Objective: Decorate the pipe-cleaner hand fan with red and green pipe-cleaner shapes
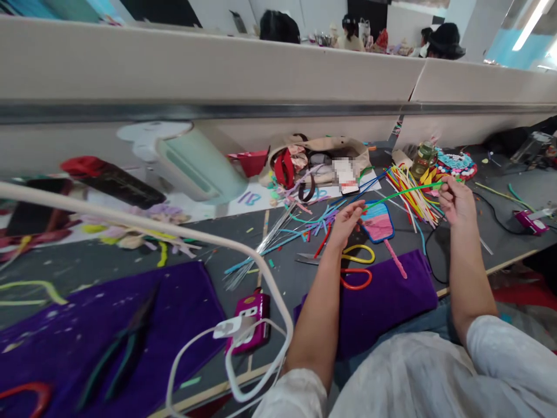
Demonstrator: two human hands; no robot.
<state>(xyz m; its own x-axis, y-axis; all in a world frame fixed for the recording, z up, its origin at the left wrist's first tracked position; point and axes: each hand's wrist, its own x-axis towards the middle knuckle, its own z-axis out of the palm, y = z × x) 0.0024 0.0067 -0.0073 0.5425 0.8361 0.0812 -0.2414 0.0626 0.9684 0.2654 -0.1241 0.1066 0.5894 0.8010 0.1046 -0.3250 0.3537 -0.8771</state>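
A thin green pipe cleaner [402, 192] is stretched between my two hands above the table. My left hand [346, 223] pinches its left end, and my right hand [456, 200] grips the other end, higher and to the right. Below it lies a flat pink, red and blue popsicle-shaped piece [378, 222] with a blue edge and a pink stick. Scissors [357, 278] with yellow and red handles rest by my left forearm, partly hidden by it. A bundle of yellow, white and red pipe cleaners [413, 194] lies behind the green one.
A folded purple cloth [387, 302] lies in front of me, another purple cloth [174, 307] with pliers [126, 342] on the left. A magenta glue gun-like device [252, 319] with white cables stands between. A beige bag [322, 157] and green jar [423, 159] sit along the partition.
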